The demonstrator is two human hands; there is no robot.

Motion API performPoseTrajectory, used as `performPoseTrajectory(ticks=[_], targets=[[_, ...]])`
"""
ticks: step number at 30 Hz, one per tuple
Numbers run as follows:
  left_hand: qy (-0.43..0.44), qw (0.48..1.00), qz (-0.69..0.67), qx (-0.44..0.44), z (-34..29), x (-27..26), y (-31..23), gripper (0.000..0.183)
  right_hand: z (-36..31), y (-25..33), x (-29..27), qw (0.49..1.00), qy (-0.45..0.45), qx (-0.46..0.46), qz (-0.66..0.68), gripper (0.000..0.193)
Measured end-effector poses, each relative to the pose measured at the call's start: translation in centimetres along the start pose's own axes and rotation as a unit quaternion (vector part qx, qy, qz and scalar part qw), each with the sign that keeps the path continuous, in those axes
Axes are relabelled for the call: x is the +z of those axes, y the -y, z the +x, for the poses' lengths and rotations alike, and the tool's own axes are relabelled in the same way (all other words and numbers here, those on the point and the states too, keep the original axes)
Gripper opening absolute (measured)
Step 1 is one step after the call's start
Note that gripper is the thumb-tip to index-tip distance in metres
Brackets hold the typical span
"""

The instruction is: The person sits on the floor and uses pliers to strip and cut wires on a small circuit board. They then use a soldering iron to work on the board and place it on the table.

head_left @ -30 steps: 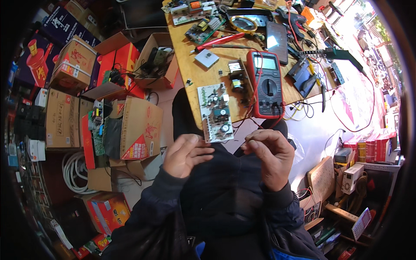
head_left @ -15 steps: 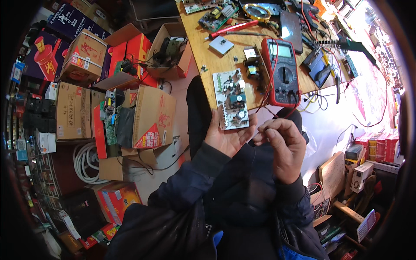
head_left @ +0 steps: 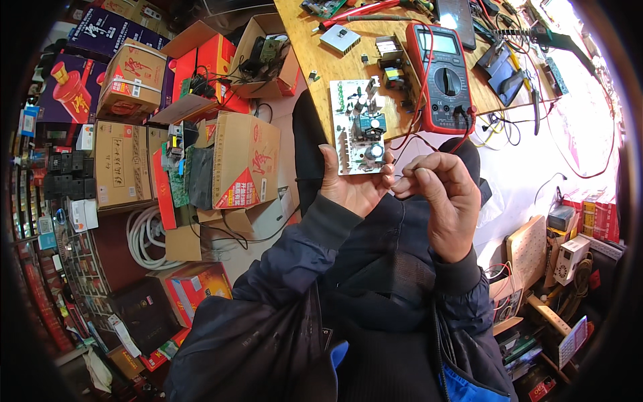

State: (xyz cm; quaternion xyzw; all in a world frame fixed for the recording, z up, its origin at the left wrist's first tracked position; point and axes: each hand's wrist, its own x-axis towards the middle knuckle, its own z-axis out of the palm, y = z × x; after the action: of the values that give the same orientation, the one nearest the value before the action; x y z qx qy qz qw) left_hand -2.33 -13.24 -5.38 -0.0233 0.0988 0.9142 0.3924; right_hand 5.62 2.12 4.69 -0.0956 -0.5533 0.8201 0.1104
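My left hand (head_left: 356,193) grips the lower end of a pale circuit board (head_left: 349,127), thumb on the left edge and fingers at the right corner. Capacitors and other parts stand up from the board, which is held at the table's near edge. Just right of it, my right hand (head_left: 449,204) is closed in a pinch beside the left fingertips. What lies between its fingertips is too small to make out. Beyond the hands, a red and grey multimeter (head_left: 447,82) rests on the wooden table (head_left: 324,59), its leads running down near my fingers.
Near the board lie a silver square part (head_left: 340,39), loose components (head_left: 394,63), and a red pen-like probe (head_left: 348,16). A soldering iron holder with a coil (head_left: 516,33) is at the far right. Cardboard boxes (head_left: 244,161) are stacked on the left; a pegboard-like panel (head_left: 527,251) leans at right.
The whole view has shifted, so table, board and hands appear higher in the picture. My left hand keeps its hold on the board, and my right hand stays pinched beside it.
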Motion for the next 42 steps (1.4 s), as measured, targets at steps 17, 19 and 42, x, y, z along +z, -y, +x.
performPoseTrajectory(ticks=[17,19,42], targets=[[-0.071,0.989,0.124,0.023,-3.5,3.1,-1.6,0.116,-0.4,-0.9,1.0,0.999,0.038,-0.029,-0.007,0.011],[-0.095,0.987,0.127,0.021,-3.8,3.5,-1.4,0.116,-0.6,-0.8,0.9,0.999,0.033,-0.026,-0.010,0.011],[-0.116,0.967,0.222,0.050,-7.1,7.3,2.0,0.091,-0.7,-0.1,0.9,0.872,0.019,-0.376,-0.314,0.028]])
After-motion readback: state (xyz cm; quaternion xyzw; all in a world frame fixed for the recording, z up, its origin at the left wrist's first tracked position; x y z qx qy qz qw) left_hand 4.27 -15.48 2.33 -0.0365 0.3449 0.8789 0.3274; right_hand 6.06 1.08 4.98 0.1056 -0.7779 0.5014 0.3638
